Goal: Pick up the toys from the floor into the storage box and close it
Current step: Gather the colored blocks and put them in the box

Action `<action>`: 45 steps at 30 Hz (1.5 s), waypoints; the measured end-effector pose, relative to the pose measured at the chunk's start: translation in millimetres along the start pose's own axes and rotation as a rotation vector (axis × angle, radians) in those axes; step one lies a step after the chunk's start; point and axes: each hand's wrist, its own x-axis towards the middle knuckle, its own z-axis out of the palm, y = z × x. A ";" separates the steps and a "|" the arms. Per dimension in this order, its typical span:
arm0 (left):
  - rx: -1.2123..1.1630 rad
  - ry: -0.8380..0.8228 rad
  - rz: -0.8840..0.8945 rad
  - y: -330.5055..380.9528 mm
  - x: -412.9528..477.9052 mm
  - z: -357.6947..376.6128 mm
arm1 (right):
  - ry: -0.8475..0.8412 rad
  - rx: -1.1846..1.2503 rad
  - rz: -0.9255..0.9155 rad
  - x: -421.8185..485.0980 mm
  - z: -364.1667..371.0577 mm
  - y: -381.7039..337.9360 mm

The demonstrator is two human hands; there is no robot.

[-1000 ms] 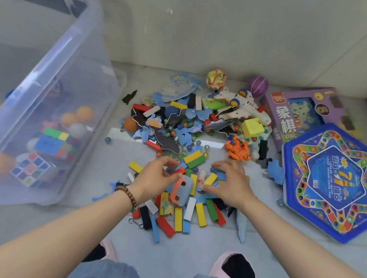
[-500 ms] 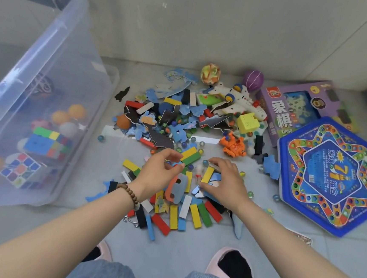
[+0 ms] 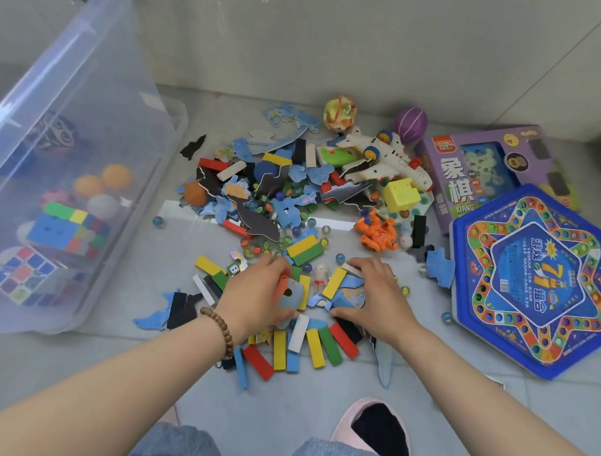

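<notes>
A heap of small toys covers the floor: coloured wooden blocks (image 3: 298, 344), blue puzzle pieces (image 3: 295, 205), marbles and a white toy plane (image 3: 388, 162). My left hand (image 3: 260, 293) curls round an orange and grey flat piece (image 3: 288, 292) in the near part of the heap. My right hand (image 3: 372, 299) lies on blue puzzle pieces and blocks beside it, fingers bent over them. The clear storage box (image 3: 87, 74) stands open at the left, with cubes and balls inside. No lid is in view.
A blue hexagonal game board (image 3: 538, 281) and a purple game box (image 3: 478, 170) lie at the right. An orange toy robot (image 3: 378, 234), a yellow cube (image 3: 401, 196) and two balls sit at the far side. My slippered foot (image 3: 375, 431) is below.
Both hands have drawn nearer to each other over the near blocks, and the left hand has closed round the orange and grey piece. The view has tilted slightly.
</notes>
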 end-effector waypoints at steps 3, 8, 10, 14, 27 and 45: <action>0.024 0.006 0.028 4.1 -0.2 2.7 | -0.020 0.013 0.037 1.1 -0.5 -1.0; -0.196 -0.006 -0.013 0.6 1.6 5.8 | -0.051 0.029 0.089 3.5 -2.1 -0.8; -0.297 -0.007 -0.038 -2.9 2.8 5.1 | -0.067 0.052 0.116 3.8 -1.1 0.0; -0.595 0.034 -0.116 -4.0 7.1 1.5 | -0.075 0.176 0.151 3.9 -1.0 3.0; -1.470 -0.067 -0.437 8.8 20.0 -19.0 | 0.154 0.826 0.226 10.2 -31.6 -25.5; -1.916 -0.342 -0.397 10.2 19.4 -32.4 | 0.039 1.145 0.450 8.6 -4.1 -115.2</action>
